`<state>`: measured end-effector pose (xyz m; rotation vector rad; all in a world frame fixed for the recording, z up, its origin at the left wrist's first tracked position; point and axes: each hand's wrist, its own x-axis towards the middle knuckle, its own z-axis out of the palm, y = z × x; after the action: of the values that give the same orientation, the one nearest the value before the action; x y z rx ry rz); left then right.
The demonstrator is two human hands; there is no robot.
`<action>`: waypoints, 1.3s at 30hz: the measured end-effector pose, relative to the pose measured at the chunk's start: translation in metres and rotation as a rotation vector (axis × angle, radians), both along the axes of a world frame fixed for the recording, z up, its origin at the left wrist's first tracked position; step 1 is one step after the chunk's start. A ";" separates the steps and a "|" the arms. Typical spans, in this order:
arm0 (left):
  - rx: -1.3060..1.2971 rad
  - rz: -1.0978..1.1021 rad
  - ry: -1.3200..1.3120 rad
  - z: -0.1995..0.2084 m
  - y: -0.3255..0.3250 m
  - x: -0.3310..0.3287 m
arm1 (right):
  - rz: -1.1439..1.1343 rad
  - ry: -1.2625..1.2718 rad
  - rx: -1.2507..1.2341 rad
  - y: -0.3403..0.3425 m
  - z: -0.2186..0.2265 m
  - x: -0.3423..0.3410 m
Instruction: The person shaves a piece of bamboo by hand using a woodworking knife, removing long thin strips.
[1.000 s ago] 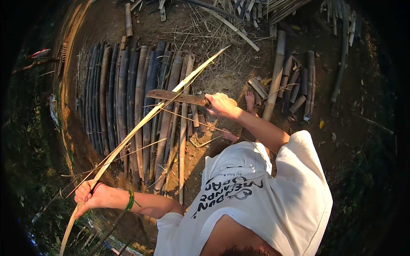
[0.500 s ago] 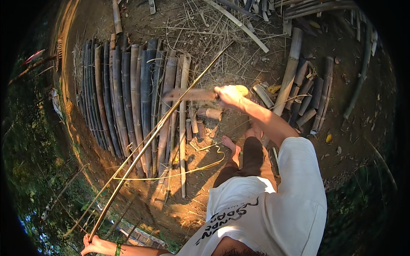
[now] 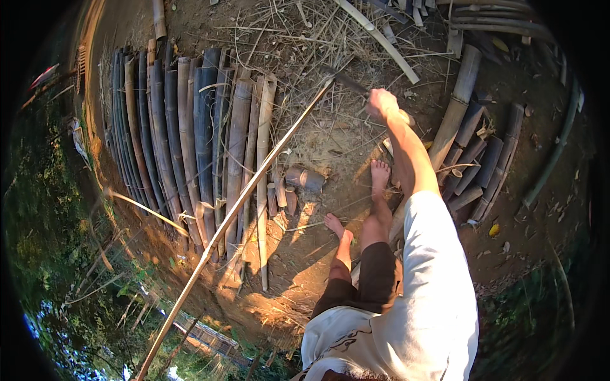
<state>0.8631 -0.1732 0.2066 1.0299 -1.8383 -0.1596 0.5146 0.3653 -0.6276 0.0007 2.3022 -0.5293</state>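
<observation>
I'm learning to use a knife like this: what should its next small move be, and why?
Perhaps lift the knife and bring it nearer along the long strip: the right hand holds it out by the strip's far tip, leaving little to work beyond, while nearly all the length runs down to the lower left.

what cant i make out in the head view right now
- left hand: out of the head view, not shown anywhere
- near end of the long pale strip: cut off by the head view's lower edge
- most of the knife's handle: hidden in the head view by the right hand
- blade contact with the strip's far tip: blurred in the head view
</observation>
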 end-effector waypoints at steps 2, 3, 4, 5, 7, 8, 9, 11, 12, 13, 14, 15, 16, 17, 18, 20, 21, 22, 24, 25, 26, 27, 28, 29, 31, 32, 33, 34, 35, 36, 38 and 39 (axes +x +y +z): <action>0.020 0.003 -0.007 -0.010 -0.014 -0.006 | -0.320 -0.080 0.191 0.049 -0.041 -0.012; 0.014 0.040 -0.021 -0.009 -0.009 0.009 | -0.274 -0.053 0.166 0.052 -0.038 -0.004; 0.021 0.064 -0.023 -0.013 -0.008 0.015 | -0.369 -0.028 0.101 0.061 -0.041 0.001; 0.025 0.081 -0.033 -0.008 -0.010 0.018 | -0.462 -0.049 0.059 0.068 -0.040 0.024; 0.040 0.111 -0.042 -0.001 -0.013 0.027 | -0.592 -0.048 0.017 0.072 -0.025 0.062; 0.043 0.129 -0.046 0.004 -0.012 0.036 | -0.622 -0.041 0.022 0.071 -0.010 0.080; 0.056 0.134 -0.041 0.004 -0.018 0.038 | -0.617 0.009 0.018 0.073 -0.005 0.101; 0.068 0.153 -0.039 0.015 -0.027 0.058 | -0.649 -0.001 -0.071 0.065 0.024 0.139; 0.078 0.155 -0.051 0.022 -0.032 0.071 | -0.685 -0.052 -0.155 0.053 0.046 0.151; 0.084 0.158 -0.053 0.041 -0.043 0.092 | -0.664 -0.027 -0.243 0.038 0.070 0.163; 0.093 0.167 -0.051 0.062 -0.050 0.115 | -0.640 -0.004 -0.332 0.023 0.094 0.175; 0.124 0.189 0.051 0.040 -0.042 0.105 | -0.556 0.000 -0.340 0.009 0.134 0.176; 0.142 0.196 0.139 0.028 -0.025 0.075 | -0.489 -0.011 -0.353 -0.005 0.170 0.180; 0.143 0.169 0.123 0.032 -0.013 0.068 | -0.458 0.104 -0.445 -0.019 0.183 0.192; 0.123 0.099 -0.010 0.038 -0.007 0.069 | -0.422 0.215 -0.538 -0.036 0.197 0.208; 0.101 -0.089 -0.284 0.034 0.005 0.076 | -0.368 0.147 -0.647 -0.068 0.271 0.206; 0.242 -0.264 0.091 0.031 0.010 0.065 | -0.335 0.159 -0.706 -0.084 0.297 0.212; 0.437 -0.472 0.500 0.058 -0.020 0.090 | -0.278 0.127 -0.754 -0.100 0.324 0.219; 0.548 -0.591 0.975 0.043 0.000 0.041 | -0.183 0.088 -0.786 -0.131 0.389 0.228; 0.597 -0.700 0.997 0.057 -0.012 0.072 | -0.102 0.019 -0.804 -0.147 0.414 0.241; 0.660 -0.804 1.015 0.069 -0.031 0.102 | -0.056 -0.014 -0.874 -0.162 0.438 0.255; 0.746 -0.911 0.960 0.066 -0.030 0.108 | -0.006 -0.077 -0.931 -0.175 0.470 0.266; 0.716 -0.882 0.953 0.060 -0.017 0.097 | -0.021 0.053 -1.022 -0.191 0.495 0.283; 0.683 -0.853 0.949 0.054 -0.003 0.089 | 0.020 0.062 -1.075 -0.201 0.524 0.296; 0.577 -0.801 0.903 0.050 0.006 0.097 | 0.179 0.153 -1.143 -0.215 0.569 0.316; 0.504 -0.707 0.897 0.043 0.024 0.089 | 0.228 0.227 -1.166 -0.221 0.582 0.327; 0.469 -0.692 0.909 0.042 0.026 0.094 | 0.228 0.337 -1.185 -0.231 0.580 0.341; 0.460 -0.675 0.913 0.037 0.031 0.096 | 0.238 0.350 -1.118 -0.232 0.577 0.347; 0.453 -0.657 0.916 0.033 0.040 0.096 | 0.246 0.363 -1.050 -0.226 0.571 0.347; 0.448 -0.638 0.916 0.030 0.049 0.095 | 0.253 0.372 -0.981 -0.218 0.562 0.346; 0.415 -0.629 0.909 0.024 0.053 0.101 | 0.053 0.152 -0.780 -0.197 0.505 0.339; 0.440 -0.679 0.903 0.021 0.044 0.111 | -0.085 0.192 -0.682 -0.187 0.465 0.335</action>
<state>0.9744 -0.1288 0.2275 0.4157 -1.2335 -1.2606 0.8495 0.1786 -0.1629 -0.2936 2.1948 -1.3816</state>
